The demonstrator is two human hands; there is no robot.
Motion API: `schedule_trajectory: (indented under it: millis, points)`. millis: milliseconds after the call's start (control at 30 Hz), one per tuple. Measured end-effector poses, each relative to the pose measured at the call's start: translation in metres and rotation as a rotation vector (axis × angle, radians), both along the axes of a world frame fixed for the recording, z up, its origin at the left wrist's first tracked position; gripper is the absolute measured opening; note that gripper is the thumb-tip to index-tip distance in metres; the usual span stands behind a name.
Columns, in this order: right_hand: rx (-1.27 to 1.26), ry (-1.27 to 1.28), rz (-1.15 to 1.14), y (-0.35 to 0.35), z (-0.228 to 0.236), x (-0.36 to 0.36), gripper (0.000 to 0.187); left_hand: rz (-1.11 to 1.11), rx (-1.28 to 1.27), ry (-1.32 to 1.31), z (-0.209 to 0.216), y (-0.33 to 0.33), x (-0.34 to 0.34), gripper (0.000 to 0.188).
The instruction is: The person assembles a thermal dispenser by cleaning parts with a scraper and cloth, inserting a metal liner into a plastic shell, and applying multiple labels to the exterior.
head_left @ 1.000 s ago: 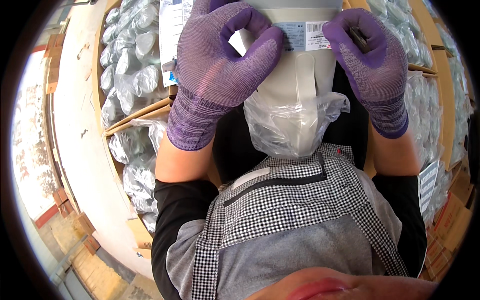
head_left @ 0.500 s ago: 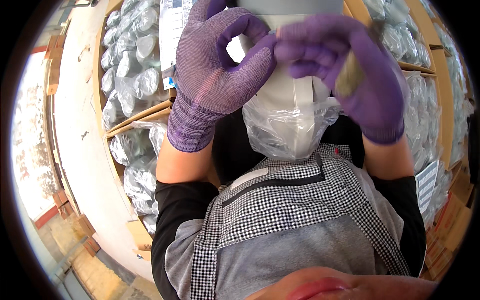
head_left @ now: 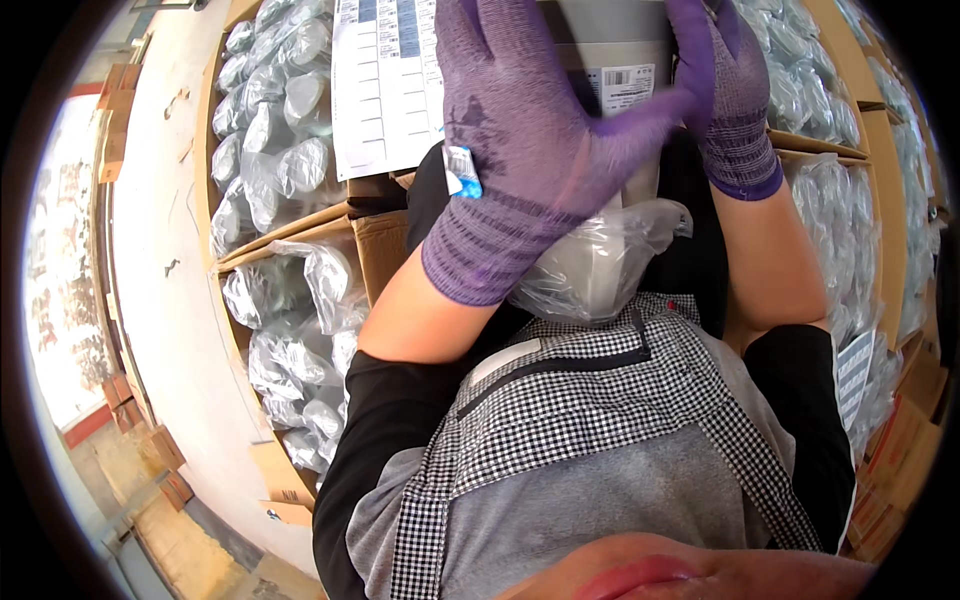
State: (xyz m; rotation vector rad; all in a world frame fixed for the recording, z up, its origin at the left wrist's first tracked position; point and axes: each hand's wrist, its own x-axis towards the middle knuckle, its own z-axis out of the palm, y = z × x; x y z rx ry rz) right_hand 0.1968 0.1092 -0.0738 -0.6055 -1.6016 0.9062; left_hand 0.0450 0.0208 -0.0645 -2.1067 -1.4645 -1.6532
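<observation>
My left hand (head_left: 530, 110), in a purple knit glove, lies spread over a smooth grey piece (head_left: 610, 30), fingers stretched toward the top edge and thumb blurred out to the right. A small white and blue tag (head_left: 462, 172) shows at the glove's cuff. A white barcode label (head_left: 622, 86) sits on the grey piece. Its near end is inside a clear plastic bag (head_left: 600, 260) close to my checked apron. My right hand (head_left: 725, 90), also gloved, is beside the piece's right edge. Its fingertips are hidden, so its grip is unclear.
Cardboard boxes hold rows of plastic-wrapped pieces on the left (head_left: 270, 120) and the right (head_left: 835, 230). A sheet of white labels (head_left: 385, 90) lies over the left boxes, against my left hand. Brown cartons (head_left: 890, 470) stand low on the right. A pale floor (head_left: 210, 330) stretches along the left.
Both hands were close together above the piece with fingertips pinched. They have parted: the left now lies flat across it, the right has moved up to its right edge. The barcode label is now visible.
</observation>
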Motion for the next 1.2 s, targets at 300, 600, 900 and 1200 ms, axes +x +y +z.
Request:
schedule_trajectory:
  millis: [300,600,900,1200]
  points:
    - [0.049,-0.024,-0.093,-0.004,-0.006,0.0,0.03,-0.043,-0.058,-0.271,-0.045,-0.001,-0.02,0.076]
    - [0.164,0.077,-0.092,-0.001,-0.013,0.001,0.027,-0.012,0.241,0.13,-0.017,-0.031,-0.03,0.054]
    - [-0.128,0.127,-0.001,-0.003,-0.02,0.0,0.022,-0.179,-0.236,0.44,-0.067,-0.037,-0.058,0.112]
    - [-0.056,0.04,-0.059,-0.001,-0.024,0.003,0.023,-0.192,-0.213,0.82,-0.002,-0.027,-0.032,0.095]
